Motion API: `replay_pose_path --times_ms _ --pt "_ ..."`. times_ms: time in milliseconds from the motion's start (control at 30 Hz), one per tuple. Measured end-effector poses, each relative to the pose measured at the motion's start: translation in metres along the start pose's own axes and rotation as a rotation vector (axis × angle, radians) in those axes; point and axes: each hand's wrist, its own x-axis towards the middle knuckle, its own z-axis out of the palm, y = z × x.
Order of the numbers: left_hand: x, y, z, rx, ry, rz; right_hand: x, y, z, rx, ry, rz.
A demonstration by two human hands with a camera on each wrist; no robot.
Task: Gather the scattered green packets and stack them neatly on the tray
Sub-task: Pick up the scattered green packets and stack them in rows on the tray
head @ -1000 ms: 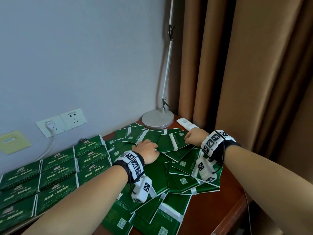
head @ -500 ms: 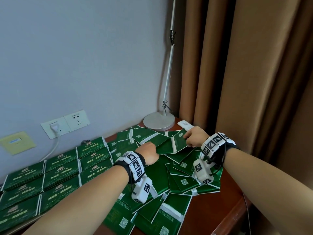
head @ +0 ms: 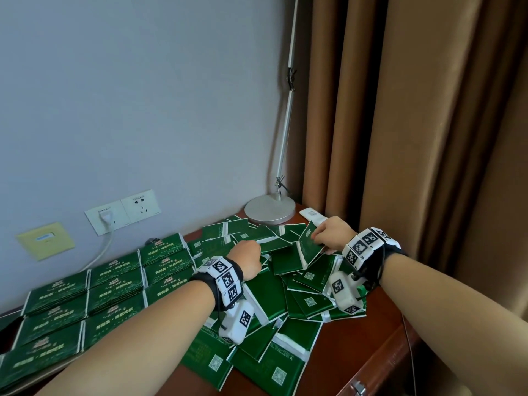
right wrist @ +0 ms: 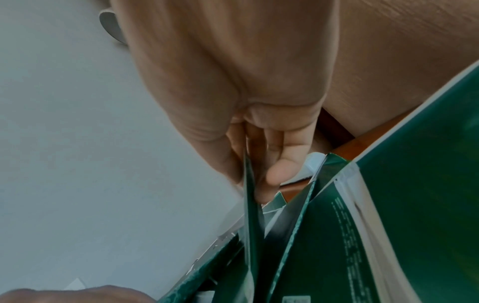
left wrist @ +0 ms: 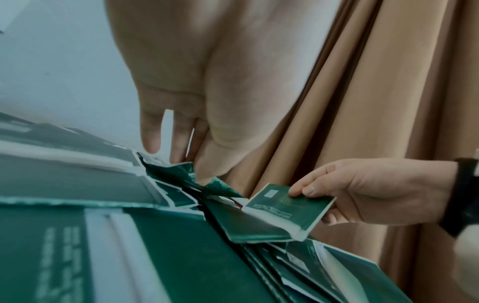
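A loose heap of green packets (head: 268, 304) covers the middle of the wooden table. More green packets lie in neat rows (head: 114, 284) at the left, with a pale tray edge (head: 28, 384) showing under their front. My right hand (head: 317, 237) pinches one green packet (head: 310, 248) between thumb and fingers at the heap's far side, lifted and tilted on edge; the same packet (left wrist: 290, 207) shows in the left wrist view. My left hand (head: 250, 252) reaches down into the heap's far left part. There its thumb and fingertips (left wrist: 178, 157) pinch the raised corner of another packet (left wrist: 181, 172).
A round silver lamp base (head: 270, 208) and a white remote (head: 313, 215) sit just behind the heap. Brown curtains (head: 428, 138) hang close on the right. Wall sockets with a plugged cable (head: 123, 212) are behind the rows. The table's front right edge (head: 380, 364) is near.
My right hand has lifted its packet off the heap and tipped it up on edge. My left hand has shifted slightly right and deeper into the heap.
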Motion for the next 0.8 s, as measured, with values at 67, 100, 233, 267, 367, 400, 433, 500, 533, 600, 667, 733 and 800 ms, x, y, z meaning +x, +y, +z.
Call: replay_pose_path --times_ms 67,100,233,267,367,400,433,500,533,600,667,733,800 --pt "-0.006 -0.003 -0.002 -0.004 0.041 0.000 -0.008 -0.002 -0.001 0.007 0.002 -0.009" --pt "-0.011 -0.005 -0.004 -0.020 0.079 0.002 -0.013 -0.003 -0.001 0.002 0.003 -0.019" --pt "-0.028 -0.013 -0.011 -0.141 0.239 0.004 -0.033 -0.009 -0.002 -0.037 0.004 -0.048" --pt "-0.033 -0.016 -0.013 -0.178 0.275 0.003 -0.039 -0.011 -0.002 -0.051 0.006 -0.051" --pt "-0.048 -0.018 -0.020 -0.244 0.344 0.034 -0.052 -0.013 -0.002 -0.088 0.026 -0.064" --pt "-0.053 -0.019 -0.021 -0.261 0.362 0.044 -0.056 -0.013 -0.002 -0.109 0.037 -0.073" --pt "-0.059 -0.019 -0.023 -0.287 0.373 0.045 -0.061 -0.013 -0.002 -0.139 0.051 -0.089" --pt "-0.068 -0.022 -0.026 -0.339 0.392 0.025 -0.068 -0.012 -0.002 -0.183 0.067 -0.103" --pt "-0.072 -0.023 -0.028 -0.364 0.395 0.015 -0.071 -0.011 -0.002 -0.194 0.062 -0.101" --pt "-0.080 -0.028 -0.031 -0.397 0.380 0.000 -0.075 -0.012 0.000 -0.233 0.046 -0.102" --pt "-0.087 -0.036 -0.033 -0.451 0.353 -0.027 -0.077 -0.014 0.004 -0.300 0.058 -0.124" --pt "-0.093 -0.045 -0.031 -0.545 0.291 -0.079 -0.076 -0.016 0.010 -0.338 0.081 -0.143" --pt "-0.102 -0.052 -0.028 -0.594 0.206 -0.125 -0.077 -0.019 0.018 -0.375 0.066 -0.144"
